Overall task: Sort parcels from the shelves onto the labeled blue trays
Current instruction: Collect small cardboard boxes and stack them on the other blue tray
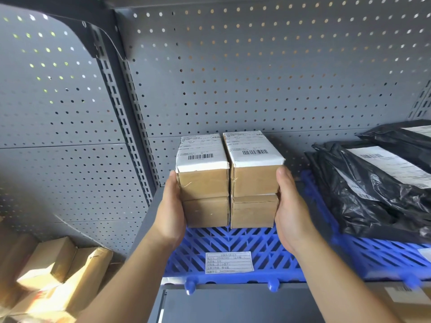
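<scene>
Several small brown cardboard parcels [229, 190] stand in two side-by-side stacks, white barcode labels on top. Their bottoms rest on a blue slatted tray [233, 248] on a grey shelf. My left hand [170, 213] presses flat against the left stack's side. On the opposite side my right hand [291, 210] presses the right stack, so both stacks are squeezed between my palms. A white paper label [229, 262] is stuck on the tray's front.
Black plastic mailer bags [377, 185] with white labels lie piled on a second blue tray [384, 255] to the right. Loose cardboard boxes [60, 273] sit at lower left. Grey pegboard [256, 66] backs the shelf; a lower shelf [233, 304] sits beneath.
</scene>
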Action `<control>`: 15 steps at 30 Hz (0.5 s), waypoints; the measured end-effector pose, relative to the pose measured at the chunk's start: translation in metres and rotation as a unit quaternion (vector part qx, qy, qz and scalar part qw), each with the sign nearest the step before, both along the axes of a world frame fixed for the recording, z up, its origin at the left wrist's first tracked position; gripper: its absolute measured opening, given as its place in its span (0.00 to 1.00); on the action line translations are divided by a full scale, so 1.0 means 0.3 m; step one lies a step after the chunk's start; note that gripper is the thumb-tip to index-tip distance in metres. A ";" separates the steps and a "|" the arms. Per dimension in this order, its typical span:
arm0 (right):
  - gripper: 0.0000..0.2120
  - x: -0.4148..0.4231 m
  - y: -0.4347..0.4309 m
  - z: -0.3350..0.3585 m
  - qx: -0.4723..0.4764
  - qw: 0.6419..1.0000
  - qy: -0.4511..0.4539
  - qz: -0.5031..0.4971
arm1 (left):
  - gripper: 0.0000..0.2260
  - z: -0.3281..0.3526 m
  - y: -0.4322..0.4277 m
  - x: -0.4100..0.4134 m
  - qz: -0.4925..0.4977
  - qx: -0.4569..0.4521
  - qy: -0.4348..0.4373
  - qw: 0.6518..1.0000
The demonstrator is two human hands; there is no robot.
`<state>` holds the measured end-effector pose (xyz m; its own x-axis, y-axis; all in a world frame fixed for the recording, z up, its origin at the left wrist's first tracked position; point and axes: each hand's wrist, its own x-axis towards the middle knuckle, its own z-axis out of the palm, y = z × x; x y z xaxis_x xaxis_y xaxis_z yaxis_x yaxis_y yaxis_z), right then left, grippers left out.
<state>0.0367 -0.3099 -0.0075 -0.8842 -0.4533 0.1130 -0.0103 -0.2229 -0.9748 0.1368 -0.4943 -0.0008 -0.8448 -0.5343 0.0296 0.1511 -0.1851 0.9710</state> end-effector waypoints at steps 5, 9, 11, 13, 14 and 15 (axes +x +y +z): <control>0.21 0.019 -0.018 0.006 -0.012 0.999 0.016 -0.043 | 0.27 -0.001 -0.002 -0.001 -0.021 -0.001 0.009 1.000; 0.19 0.025 -0.017 0.013 -0.010 0.998 0.037 -0.055 | 0.29 0.000 -0.014 0.012 -0.036 -0.024 0.031 0.999; 0.20 0.031 -0.013 0.020 -0.011 0.997 0.048 -0.058 | 0.32 -0.003 -0.024 0.022 -0.037 -0.047 0.032 0.998; 0.21 0.038 -0.010 0.027 -0.011 0.996 0.070 -0.055 | 0.38 -0.018 -0.033 0.028 -0.045 -0.083 0.031 0.995; 0.20 0.040 -0.008 0.028 -0.007 0.995 0.084 -0.053 | 0.41 -0.025 -0.037 0.030 -0.049 -0.091 0.029 0.994; 0.19 0.044 -0.006 0.029 -0.005 0.994 0.093 -0.051 | 0.41 -0.030 -0.040 0.031 -0.050 -0.091 0.029 0.994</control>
